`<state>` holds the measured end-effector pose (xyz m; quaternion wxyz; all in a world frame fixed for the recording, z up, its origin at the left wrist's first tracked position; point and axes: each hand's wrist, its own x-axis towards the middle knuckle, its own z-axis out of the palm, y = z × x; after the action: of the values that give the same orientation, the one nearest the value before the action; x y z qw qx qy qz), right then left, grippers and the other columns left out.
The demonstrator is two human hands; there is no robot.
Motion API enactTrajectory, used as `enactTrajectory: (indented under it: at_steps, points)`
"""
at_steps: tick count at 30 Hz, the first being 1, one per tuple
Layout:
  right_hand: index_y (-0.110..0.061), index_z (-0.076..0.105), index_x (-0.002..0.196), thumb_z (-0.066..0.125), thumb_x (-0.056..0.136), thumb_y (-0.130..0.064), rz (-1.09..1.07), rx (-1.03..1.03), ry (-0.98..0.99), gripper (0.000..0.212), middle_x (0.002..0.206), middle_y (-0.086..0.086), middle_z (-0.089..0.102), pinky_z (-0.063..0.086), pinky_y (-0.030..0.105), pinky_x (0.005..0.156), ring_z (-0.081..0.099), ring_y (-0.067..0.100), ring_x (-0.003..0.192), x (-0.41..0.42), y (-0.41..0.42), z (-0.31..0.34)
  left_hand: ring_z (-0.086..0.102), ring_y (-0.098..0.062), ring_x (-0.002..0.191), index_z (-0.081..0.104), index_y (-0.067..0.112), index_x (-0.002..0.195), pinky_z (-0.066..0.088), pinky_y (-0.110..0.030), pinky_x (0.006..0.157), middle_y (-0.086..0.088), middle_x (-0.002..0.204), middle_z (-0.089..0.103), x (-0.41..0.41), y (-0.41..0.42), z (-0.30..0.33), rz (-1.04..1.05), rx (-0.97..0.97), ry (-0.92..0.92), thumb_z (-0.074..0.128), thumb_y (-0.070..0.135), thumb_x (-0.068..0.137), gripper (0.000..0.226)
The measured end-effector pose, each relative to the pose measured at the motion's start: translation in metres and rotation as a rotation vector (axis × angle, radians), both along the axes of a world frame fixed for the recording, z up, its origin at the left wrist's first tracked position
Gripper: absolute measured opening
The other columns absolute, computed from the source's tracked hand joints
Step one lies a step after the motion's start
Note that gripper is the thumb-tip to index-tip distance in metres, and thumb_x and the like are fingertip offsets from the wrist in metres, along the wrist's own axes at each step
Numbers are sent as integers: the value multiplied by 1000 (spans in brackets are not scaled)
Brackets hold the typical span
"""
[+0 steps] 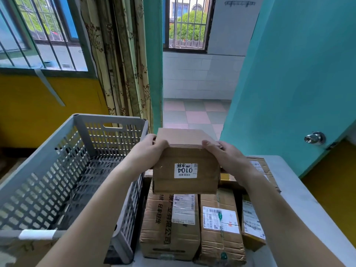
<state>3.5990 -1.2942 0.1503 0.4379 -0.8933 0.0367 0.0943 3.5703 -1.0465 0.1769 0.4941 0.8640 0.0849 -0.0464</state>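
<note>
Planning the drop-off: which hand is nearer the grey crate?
Left. The left hand grips the cardboard box on its left side, beside the rim of the grey crate; the right hand grips the opposite side, farther away.

Cardboard boxes (186, 155): at least five. Perforated grey crate (107, 119): one. Door knob (314, 138): one. Barred windows (187, 24): two.
</note>
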Motion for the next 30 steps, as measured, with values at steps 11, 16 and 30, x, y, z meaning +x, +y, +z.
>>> enactTrajectory:
  at_steps: [11,16,30]
  points:
    - [-33,59,126,86,73,-48,146,281,203,62,119,-4,69,59,44,97,67,16,111,-46,-4,-50,56,1,95,42,31,133,49,-15,76,21,106,50,-37,5,-44,-165,52,70,81,34,86,62]
    - [-34,59,124,88,75,-49,128,221,208,59,115,-13,67,57,24,85,65,8,105,-62,2,-70,55,-18,118,36,25,143,53,-38,102,3,137,46,-49,7,-67,-179,165,181,87,62,65,100]
    - [-38,40,147,83,70,-67,153,167,218,93,127,-17,59,50,28,96,57,5,115,-69,4,-96,59,-15,112,9,22,154,48,-30,101,-1,140,58,-59,4,-98,-225,179,225,69,66,83,103]
